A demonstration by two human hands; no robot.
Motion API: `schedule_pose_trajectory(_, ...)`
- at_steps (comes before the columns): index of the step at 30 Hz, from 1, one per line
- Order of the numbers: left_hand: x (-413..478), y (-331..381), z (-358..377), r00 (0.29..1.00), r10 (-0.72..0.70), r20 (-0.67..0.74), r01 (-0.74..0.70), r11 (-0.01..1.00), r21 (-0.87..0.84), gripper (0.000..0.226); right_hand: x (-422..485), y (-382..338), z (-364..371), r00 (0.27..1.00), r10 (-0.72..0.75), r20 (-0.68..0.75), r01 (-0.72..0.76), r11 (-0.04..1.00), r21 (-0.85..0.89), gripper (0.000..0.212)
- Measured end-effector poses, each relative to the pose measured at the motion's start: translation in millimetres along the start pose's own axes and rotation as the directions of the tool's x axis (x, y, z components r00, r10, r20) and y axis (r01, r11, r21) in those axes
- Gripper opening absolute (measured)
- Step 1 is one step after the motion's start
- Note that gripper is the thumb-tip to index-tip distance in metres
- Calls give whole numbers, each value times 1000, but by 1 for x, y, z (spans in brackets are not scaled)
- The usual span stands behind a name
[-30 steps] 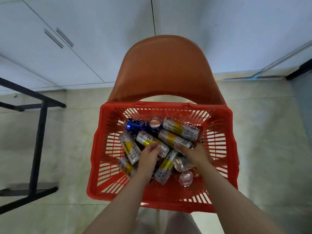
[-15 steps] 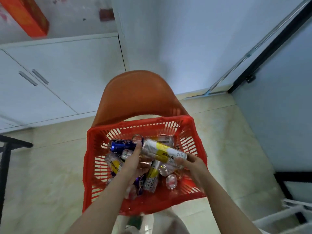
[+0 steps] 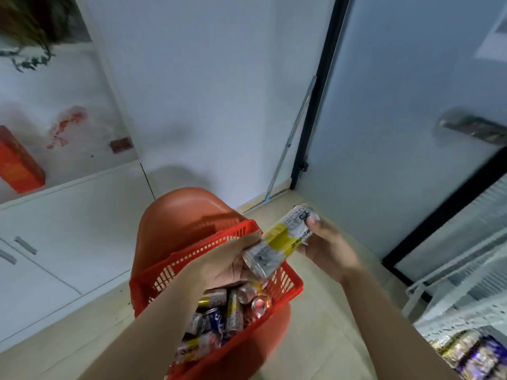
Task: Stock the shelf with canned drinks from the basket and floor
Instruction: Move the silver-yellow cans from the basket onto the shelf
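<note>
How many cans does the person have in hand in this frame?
1. The silver-and-yellow can sits above the red basket, left hand gripping its lower end, right hand its upper end. Other cans lie loose in the basket, none gripped.

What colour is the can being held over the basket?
The can is silver with a yellow band; the head view shows it.

An orange chair (image 3: 186,215) is standing at the centre, its curved back rising toward 12 o'clock. At 8 o'clock a white cabinet (image 3: 68,229) is running along the wall, showing grey bar handles (image 3: 25,245) near its left edge. An orange box (image 3: 19,163) is sitting on the cabinet top at 9 o'clock, and a blurred picture (image 3: 63,124) with red marks is hanging above it at 10 o'clock. At 1 o'clock a thin metal rod (image 3: 293,133) is leaning in the corner beside the black frame (image 3: 318,105) of a frosted glass door (image 3: 397,160), whose metal door handle (image 3: 472,127) is sticking out at 2 o'clock.
</note>
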State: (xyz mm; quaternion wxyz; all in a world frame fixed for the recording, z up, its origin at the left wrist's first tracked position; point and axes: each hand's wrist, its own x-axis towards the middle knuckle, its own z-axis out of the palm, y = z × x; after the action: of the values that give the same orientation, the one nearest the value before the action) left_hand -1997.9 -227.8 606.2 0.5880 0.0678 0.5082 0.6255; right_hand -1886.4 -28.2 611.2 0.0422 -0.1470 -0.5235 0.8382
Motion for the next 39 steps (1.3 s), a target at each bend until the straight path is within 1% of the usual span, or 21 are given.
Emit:
schedule_pose_trajectory(2,0,9,30,997,44,66,-48,997,56,51,-21,-24,-3,996,-75,-55,77,997,21,70)
schedule_pose_trajectory(6,9,23,99,962,127,242,-174,968,182,57,-68,-71,-19,962,-204,-183,210,978,12,87)
schedule_pose_trajectory(9,18,25,160,924,163,345,-254,937,238,38,-114,-101,-46,909,-310,-278,336,941,48,89)
schedule_pose_trajectory(10,21,24,184,907,176,383,-287,923,256,37,-133,-111,-57,884,-344,-317,377,925,48,90)
schedule_pose_trajectory(12,28,17,233,863,195,466,-355,890,286,53,-175,-131,-77,825,-401,-399,441,897,10,92)
schedule_pose_trajectory(14,32,6,286,823,212,527,-408,867,287,63,-223,-151,-98,772,-441,-458,478,878,-40,85)
schedule_pose_trajectory(17,35,-19,371,775,219,593,-451,849,276,70,-304,-179,-132,721,-493,-487,494,858,-137,55)
schedule_pose_trajectory(19,36,-39,424,730,199,654,-473,838,273,68,-357,-193,-151,682,-538,-495,506,836,-211,42)
schedule_pose_trajectory(21,36,-58,468,679,152,719,-469,843,265,60,-404,-203,-164,630,-582,-514,516,808,-283,39)
schedule_pose_trajectory(24,37,-83,531,581,65,812,-480,832,277,53,-469,-215,-184,538,-637,-553,519,766,-378,36)
schedule_pose_trajectory(26,40,-99,572,534,17,845,-495,817,297,56,-510,-224,-199,477,-666,-574,517,741,-430,42)
schedule_pose_trajectory(28,43,-107,607,513,6,859,-533,786,312,69,-539,-233,-214,429,-679,-595,511,726,-460,43)
schedule_pose_trajectory(29,44,-108,625,500,9,866,-567,760,319,74,-552,-239,-222,408,-687,-602,509,718,-474,42)
schedule_pose_trajectory(30,46,-108,642,488,33,872,-605,733,311,74,-564,-246,-230,391,-693,-605,506,711,-488,40)
schedule_pose_trajectory(33,54,-90,691,493,174,852,-693,671,264,51,-586,-269,-255,345,-719,-603,481,687,-545,35)
schedule_pose_trajectory(35,60,-70,722,473,239,848,-759,599,255,45,-591,-285,-271,330,-731,-598,465,677,-570,33)
schedule_pose_trajectory(37,69,-49,753,450,269,852,-800,545,251,41,-591,-302,-289,319,-740,-592,471,666,-579,32)
schedule_pose_trajectory(39,75,-31,781,423,271,865,-830,499,249,46,-587,-318,-306,308,-752,-582,473,652,-592,34)
